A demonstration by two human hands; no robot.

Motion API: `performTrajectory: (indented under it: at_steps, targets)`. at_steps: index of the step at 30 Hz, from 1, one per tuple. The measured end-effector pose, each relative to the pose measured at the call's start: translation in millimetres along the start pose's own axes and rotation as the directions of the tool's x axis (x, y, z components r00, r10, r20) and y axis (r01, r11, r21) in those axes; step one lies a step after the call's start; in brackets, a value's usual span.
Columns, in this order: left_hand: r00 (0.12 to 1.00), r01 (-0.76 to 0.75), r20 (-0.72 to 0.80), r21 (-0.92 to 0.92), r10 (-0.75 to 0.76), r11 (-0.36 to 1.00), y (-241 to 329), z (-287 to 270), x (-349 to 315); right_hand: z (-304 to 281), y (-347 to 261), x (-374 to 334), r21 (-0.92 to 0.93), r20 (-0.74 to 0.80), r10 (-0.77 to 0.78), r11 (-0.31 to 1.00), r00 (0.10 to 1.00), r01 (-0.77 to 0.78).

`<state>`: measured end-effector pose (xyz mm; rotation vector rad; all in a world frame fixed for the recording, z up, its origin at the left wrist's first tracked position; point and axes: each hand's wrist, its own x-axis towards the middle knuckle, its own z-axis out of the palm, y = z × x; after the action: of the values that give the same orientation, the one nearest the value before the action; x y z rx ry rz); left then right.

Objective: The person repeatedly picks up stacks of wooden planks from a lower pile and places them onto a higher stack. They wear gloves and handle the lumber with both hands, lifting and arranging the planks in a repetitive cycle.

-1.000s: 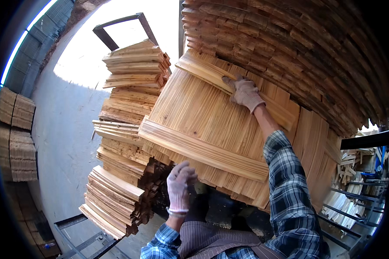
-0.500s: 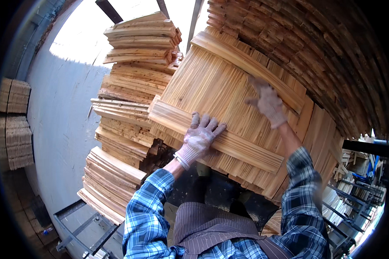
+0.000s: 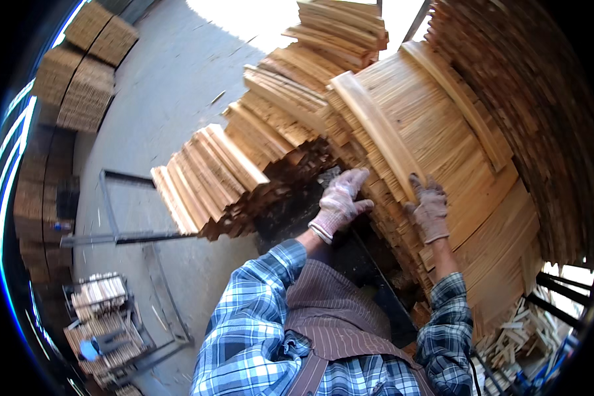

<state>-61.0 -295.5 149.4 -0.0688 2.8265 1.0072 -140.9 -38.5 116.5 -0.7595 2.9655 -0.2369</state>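
Note:
Both my hands wear pale work gloves. My left hand (image 3: 342, 201) hangs over the dark gap in front of the stack, thumb apart from the fingers, holding nothing. My right hand (image 3: 430, 206) lies at the lower end of a pale wooden strip (image 3: 379, 125), fingertips on or beside it and fingers somewhat apart. That strip lies across a layer of thin wooden slats (image 3: 429, 109) laid side by side on top of the stack. A second strip (image 3: 459, 99) crosses the same layer farther right, away from both hands.
Piled slats (image 3: 211, 175) stand to the left, their ends jutting toward me. A tall curved-looking wall of stacked wood (image 3: 528, 119) rises at the right. A metal frame (image 3: 109, 204) stands on the grey floor. Bundled wood (image 3: 89, 89) sits far left; offcuts (image 3: 518, 333) lie lower right.
My view has swung left. My left hand has come off the nearer strip to the gap in front. My right hand has moved from the farther strip to the nearer strip's end.

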Motion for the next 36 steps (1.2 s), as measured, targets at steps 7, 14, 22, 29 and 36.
performTrajectory:
  at_steps: [7,14,22,29,36]
  targets:
    - [0.724,0.647,-0.054,-0.294,-0.688,0.703,-96.1,49.0,-243.9,-27.0,-58.9,-27.4,0.192,-0.073,-0.162,0.966,0.984,0.173]
    - [0.168,0.554,-0.051,-0.822,-0.985,0.137,-220.5,48.5,-344.8,91.3,-204.9,-19.0,0.661,0.502,-0.352,0.745,0.790,-0.089]
    - [0.091,0.608,-0.570,-0.618,-0.817,0.499,-443.0,-89.9,-342.0,222.5,-425.7,49.5,0.669,0.728,-0.505,0.673,0.464,-0.317]
    - [-0.187,0.857,-0.477,-0.506,-0.859,0.094,-620.4,-191.1,-313.6,272.1,-542.4,91.9,0.634,0.767,-0.530,0.715,0.362,-0.295]
    - [0.091,0.423,-0.275,-0.859,-0.957,0.287,-683.8,-176.2,-333.2,370.8,-713.9,108.4,0.724,0.688,-0.595,0.600,0.416,-0.339]
